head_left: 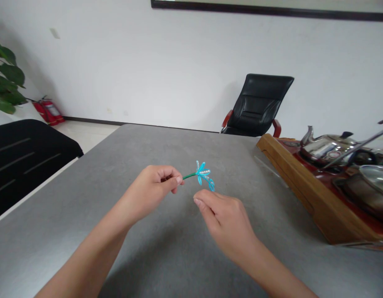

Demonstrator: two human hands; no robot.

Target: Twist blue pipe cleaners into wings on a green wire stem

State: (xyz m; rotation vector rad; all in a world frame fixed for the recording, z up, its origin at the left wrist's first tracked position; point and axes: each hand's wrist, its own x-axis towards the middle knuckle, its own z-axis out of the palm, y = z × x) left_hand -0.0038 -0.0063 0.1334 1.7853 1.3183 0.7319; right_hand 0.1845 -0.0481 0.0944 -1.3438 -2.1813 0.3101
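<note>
1. Left hand (150, 187) is curled nearly shut, thumb and fingers pinching the end of a green wire stem (189, 176).
2. Beaded flower (203, 174) sits at the stem's far end, held up clear of the tabletop, its turquoise wire petals threaded with pale silvery beads.
3. Right hand (225, 221) holds nothing. Its fingers are loosely bent and partly open, the fingertips just below and short of the lowest petal loop.
4. Step in hand appears to be one-handed holding with the flower presented, the right hand close by. Any work on the petals would call for the right thumb and forefinger to close on one gently.
5. Grey stone-look tabletop (85, 215) lies beneath both hands. To the right stands a wooden tea tray (303, 194) bearing a steel kettle (324, 147). Beyond are a black leather chair (256, 103), a black office chair (26, 161), a red fire extinguisher (48, 111) and a leafy green plant (8, 74).
</note>
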